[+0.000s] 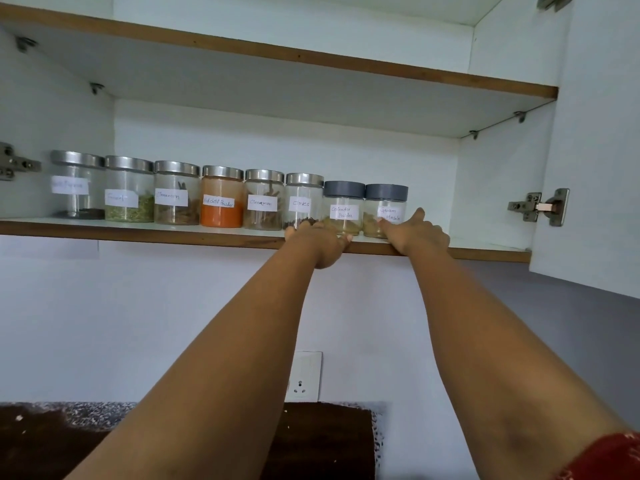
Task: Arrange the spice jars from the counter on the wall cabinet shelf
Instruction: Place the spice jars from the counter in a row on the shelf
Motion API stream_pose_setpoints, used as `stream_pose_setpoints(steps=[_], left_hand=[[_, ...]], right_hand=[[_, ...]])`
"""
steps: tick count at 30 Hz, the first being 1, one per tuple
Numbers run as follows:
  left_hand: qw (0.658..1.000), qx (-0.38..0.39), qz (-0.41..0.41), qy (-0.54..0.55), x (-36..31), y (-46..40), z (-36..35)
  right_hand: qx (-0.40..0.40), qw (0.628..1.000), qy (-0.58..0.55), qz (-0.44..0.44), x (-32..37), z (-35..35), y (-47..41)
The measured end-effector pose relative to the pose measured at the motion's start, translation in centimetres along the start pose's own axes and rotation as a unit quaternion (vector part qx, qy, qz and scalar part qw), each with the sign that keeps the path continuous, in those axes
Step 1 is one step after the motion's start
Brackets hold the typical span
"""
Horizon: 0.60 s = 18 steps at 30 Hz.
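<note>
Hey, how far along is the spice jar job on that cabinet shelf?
Nearly done, it seems: eight jars stand in a row on the shelf. The left hand and right hand are at the coriander jar and garam masala jar. No jars show on the visible counter.

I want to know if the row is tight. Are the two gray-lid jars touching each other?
Touching. In the head view the coriander powder jar and the garam masala jar stand side by side, gray lids meeting with no gap showing.

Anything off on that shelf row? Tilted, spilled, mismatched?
Nothing tilted or spilled. Oddities: two jars labelled cinnamon, with the red chilli powder jar between them, and the last two jars have grey lids, not steel.
</note>
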<state>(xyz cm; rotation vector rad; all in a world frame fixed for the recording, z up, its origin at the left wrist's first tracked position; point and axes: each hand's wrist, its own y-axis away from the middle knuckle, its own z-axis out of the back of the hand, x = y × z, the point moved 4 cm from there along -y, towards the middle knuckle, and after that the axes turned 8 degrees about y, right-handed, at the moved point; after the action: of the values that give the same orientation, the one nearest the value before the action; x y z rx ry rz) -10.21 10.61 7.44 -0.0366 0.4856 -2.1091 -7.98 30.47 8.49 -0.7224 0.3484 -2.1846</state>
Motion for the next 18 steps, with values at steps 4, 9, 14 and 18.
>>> stream_pose_setpoints(steps=[4,9,14,18], left_hand=[[1.0,-0.006,-0.01,0.013,0.1,0.3,0.0],[0.997,0.018,-0.063,0.032,0.9,2.2,-0.5],[0.979,-0.188,-0.063,0.039,0.8,9.1,-10.2],[0.993,0.033,0.086,0.073,5.2,16.9,-23.9]], right_hand=[[-0.052,0.998,-0.02,0.044,-0.5,-0.1,2.9],[-0.098,0.986,-0.057,0.12,-1.9,-2.5,8.3],[-0.06,0.986,-0.069,0.14,-3.3,-10.8,17.0],[0.1,0.988,-0.06,0.099,-5.9,-21.6,26.8]])
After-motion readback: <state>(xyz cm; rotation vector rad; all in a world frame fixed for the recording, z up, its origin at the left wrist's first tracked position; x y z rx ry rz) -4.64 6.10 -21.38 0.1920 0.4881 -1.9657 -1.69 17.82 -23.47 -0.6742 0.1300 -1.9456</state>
